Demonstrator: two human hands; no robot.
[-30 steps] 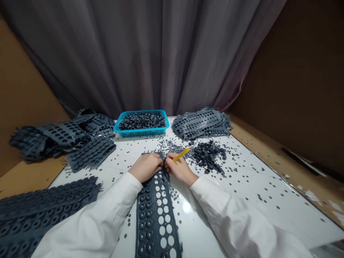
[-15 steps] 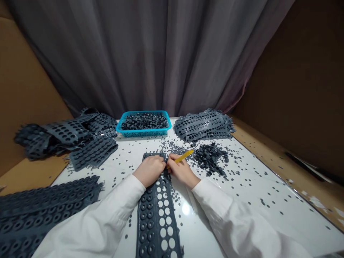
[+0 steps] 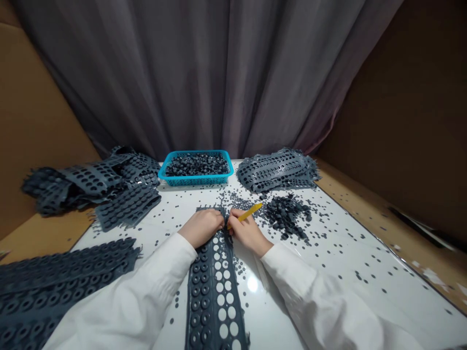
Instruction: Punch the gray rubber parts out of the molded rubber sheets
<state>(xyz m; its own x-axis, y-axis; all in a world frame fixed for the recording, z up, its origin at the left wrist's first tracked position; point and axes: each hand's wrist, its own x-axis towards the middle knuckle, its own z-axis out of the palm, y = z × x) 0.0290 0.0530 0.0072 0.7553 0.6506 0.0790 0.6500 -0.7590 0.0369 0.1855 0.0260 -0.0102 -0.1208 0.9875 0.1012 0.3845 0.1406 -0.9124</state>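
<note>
A long dark rubber sheet lies lengthwise in front of me. Raised rings fill its left rows, while open round holes along its right rows show the white table. Near the sheet's far end my left hand is closed on it, with the fingertips partly hidden. Just to the right, my right hand is closed around a slim yellow tool, held like a pen. The tool's working tip is hidden at the sheet's right edge, where the fingers of both hands nearly meet.
A blue basket of small dark pieces stands at the back. Loose dark pieces are heaped at right, with tiny discs scattered around. Punched sheets lie back right, more sheets back left, and ringed sheets front left.
My left hand has shifted very slightly left, and its fingers have moved a little on the sheet. My right hand keeps its grip on the yellow tool almost in place.
</note>
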